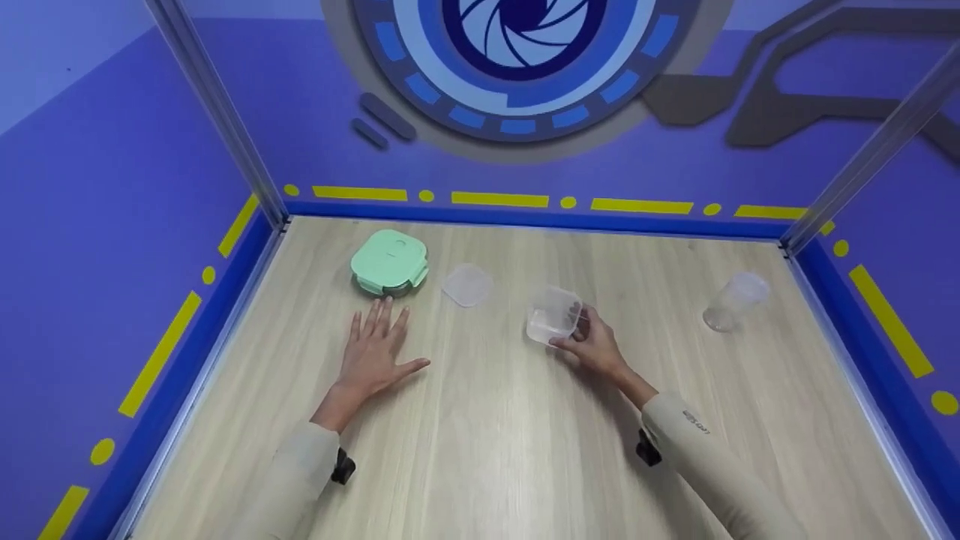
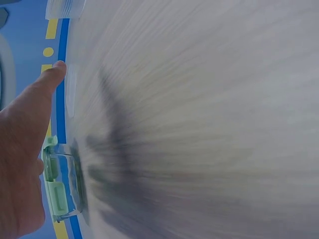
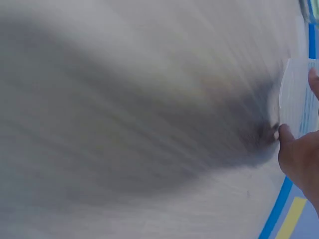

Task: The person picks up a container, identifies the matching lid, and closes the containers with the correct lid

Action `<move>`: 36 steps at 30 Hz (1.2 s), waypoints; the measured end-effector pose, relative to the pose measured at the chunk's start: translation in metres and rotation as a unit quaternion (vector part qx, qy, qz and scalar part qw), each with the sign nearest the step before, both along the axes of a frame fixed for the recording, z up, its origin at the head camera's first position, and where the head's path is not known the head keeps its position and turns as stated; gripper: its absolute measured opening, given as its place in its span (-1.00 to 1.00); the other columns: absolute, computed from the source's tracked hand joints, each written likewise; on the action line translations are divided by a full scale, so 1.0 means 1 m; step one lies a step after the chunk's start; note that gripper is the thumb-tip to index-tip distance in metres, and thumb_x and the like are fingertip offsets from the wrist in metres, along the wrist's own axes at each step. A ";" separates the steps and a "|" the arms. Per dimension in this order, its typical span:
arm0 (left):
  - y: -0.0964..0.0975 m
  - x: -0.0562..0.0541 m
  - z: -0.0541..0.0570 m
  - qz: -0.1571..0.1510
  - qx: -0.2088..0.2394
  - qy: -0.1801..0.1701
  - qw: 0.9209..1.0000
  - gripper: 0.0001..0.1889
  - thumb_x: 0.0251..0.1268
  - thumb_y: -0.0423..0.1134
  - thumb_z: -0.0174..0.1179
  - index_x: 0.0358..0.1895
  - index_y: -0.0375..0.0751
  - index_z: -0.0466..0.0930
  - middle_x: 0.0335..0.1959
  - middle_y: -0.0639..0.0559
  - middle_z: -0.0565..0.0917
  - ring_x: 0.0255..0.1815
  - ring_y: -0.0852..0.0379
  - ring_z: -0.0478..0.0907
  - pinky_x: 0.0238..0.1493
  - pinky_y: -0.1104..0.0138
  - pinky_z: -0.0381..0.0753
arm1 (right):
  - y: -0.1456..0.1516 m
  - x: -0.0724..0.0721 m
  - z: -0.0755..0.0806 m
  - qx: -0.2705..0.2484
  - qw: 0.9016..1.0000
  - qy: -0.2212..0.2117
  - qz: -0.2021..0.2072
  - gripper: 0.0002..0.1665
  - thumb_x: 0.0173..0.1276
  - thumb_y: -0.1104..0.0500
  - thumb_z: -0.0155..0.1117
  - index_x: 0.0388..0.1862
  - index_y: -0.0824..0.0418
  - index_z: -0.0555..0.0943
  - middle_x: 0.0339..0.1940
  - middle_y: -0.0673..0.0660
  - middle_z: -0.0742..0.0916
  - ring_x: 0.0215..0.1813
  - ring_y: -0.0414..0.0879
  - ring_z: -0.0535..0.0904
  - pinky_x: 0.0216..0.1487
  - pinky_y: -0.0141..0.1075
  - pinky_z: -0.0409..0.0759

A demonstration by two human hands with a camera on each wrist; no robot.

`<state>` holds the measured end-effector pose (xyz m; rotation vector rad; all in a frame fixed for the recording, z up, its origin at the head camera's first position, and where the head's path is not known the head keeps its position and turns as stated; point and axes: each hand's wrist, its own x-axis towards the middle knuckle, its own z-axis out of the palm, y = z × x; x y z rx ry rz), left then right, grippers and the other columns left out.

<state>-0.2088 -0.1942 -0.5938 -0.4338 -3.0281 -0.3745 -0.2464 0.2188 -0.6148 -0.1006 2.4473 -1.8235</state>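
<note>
My right hand (image 1: 598,346) grips a clear plastic container (image 1: 550,322) by its right side, thumb at the near edge and fingers behind the far side. The right wrist view shows the thumb against the wall of the container (image 3: 296,97). My left hand (image 1: 373,352) is spread over the table with straight fingers, holding nothing. Its fingertips point at a glass food box with a mint-green clip lid (image 1: 390,259), just beyond them. Between the green-lidded box and the clear container lies a flat translucent square lid (image 1: 467,286).
A clear plastic cup (image 1: 737,301) stands on the right part of the wooden table (image 1: 480,442). Blue walls (image 1: 480,169) with yellow marks close off the back and both sides, with metal posts (image 1: 225,112) at the corners.
</note>
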 end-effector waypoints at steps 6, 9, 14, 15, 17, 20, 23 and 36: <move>0.001 -0.002 -0.001 0.000 0.001 -0.013 1.000 0.12 0.17 0.50 0.16 0.64 -0.13 0.06 0.69 -0.28 -0.07 0.72 -0.24 -0.18 0.64 -0.21 -0.24 | -0.006 0.010 0.004 0.015 0.998 0.010 0.062 0.04 0.12 0.38 0.58 0.51 0.47 0.22 0.44 0.50 0.48 0.48 0.35 0.43 0.44 0.05 0.45; 0.001 -0.002 0.000 0.001 -0.005 -0.014 1.000 0.13 0.16 0.52 0.15 0.65 -0.11 0.04 0.70 -0.26 -0.08 0.72 -0.23 -0.18 0.64 -0.22 -0.23 | -0.006 0.015 0.006 0.043 0.995 0.007 0.084 0.05 0.11 0.33 0.60 0.52 0.44 0.24 0.42 0.47 0.50 0.46 0.35 0.45 0.43 0.07 0.47; 0.002 -0.003 0.004 0.003 -0.012 -0.004 1.000 0.12 0.15 0.53 0.14 0.64 -0.11 0.07 0.69 -0.26 -0.02 0.72 -0.22 -0.14 0.64 -0.22 -0.19 | -0.006 0.021 0.010 0.071 0.990 0.003 0.119 0.10 0.10 0.22 0.64 0.54 0.38 0.24 0.46 0.43 0.49 0.46 0.35 0.45 0.43 0.11 0.46; 0.003 -0.004 0.005 0.002 -0.013 -0.002 1.000 0.12 0.15 0.53 0.14 0.64 -0.12 0.08 0.69 -0.26 -0.01 0.72 -0.22 -0.14 0.64 -0.22 -0.18 | -0.005 0.022 0.010 0.071 0.990 0.003 0.125 0.11 0.10 0.21 0.64 0.54 0.38 0.23 0.46 0.43 0.49 0.46 0.36 0.45 0.42 0.13 0.47; 0.004 -0.006 0.007 -0.002 -0.012 0.001 1.000 0.11 0.16 0.52 0.14 0.64 -0.12 0.09 0.69 -0.26 -0.02 0.72 -0.23 -0.14 0.64 -0.22 -0.17 | -0.005 0.023 0.011 0.071 0.989 0.004 0.133 0.12 0.10 0.20 0.64 0.55 0.39 0.22 0.48 0.44 0.47 0.46 0.38 0.44 0.41 0.15 0.47; 0.007 -0.010 0.010 -0.010 -0.010 0.007 1.000 0.10 0.17 0.50 0.16 0.63 -0.13 0.09 0.69 -0.25 -0.02 0.72 -0.23 -0.14 0.64 -0.22 -0.15 | -0.004 0.025 0.012 0.072 0.988 0.002 0.134 0.12 0.09 0.21 0.65 0.54 0.39 0.24 0.48 0.44 0.47 0.45 0.40 0.44 0.39 0.16 0.48; 0.012 -0.014 0.012 -0.018 -0.008 0.015 1.000 0.09 0.17 0.48 0.18 0.63 -0.14 0.12 0.69 -0.26 0.00 0.71 -0.25 -0.12 0.63 -0.23 -0.12 | -0.002 0.026 0.013 0.073 0.988 -0.001 0.134 0.12 0.07 0.22 0.66 0.54 0.38 0.24 0.47 0.44 0.47 0.45 0.40 0.44 0.38 0.14 0.50; 0.048 -0.062 0.024 -0.079 0.018 -0.040 0.996 0.00 0.32 0.24 0.27 0.60 -0.35 0.08 0.64 -0.36 0.09 0.69 -0.27 -0.05 0.64 -0.17 -0.06 | 0.000 0.031 0.008 0.052 0.987 0.006 0.151 0.12 0.08 0.26 0.65 0.54 0.42 0.23 0.48 0.50 0.44 0.45 0.43 0.42 0.41 0.18 0.45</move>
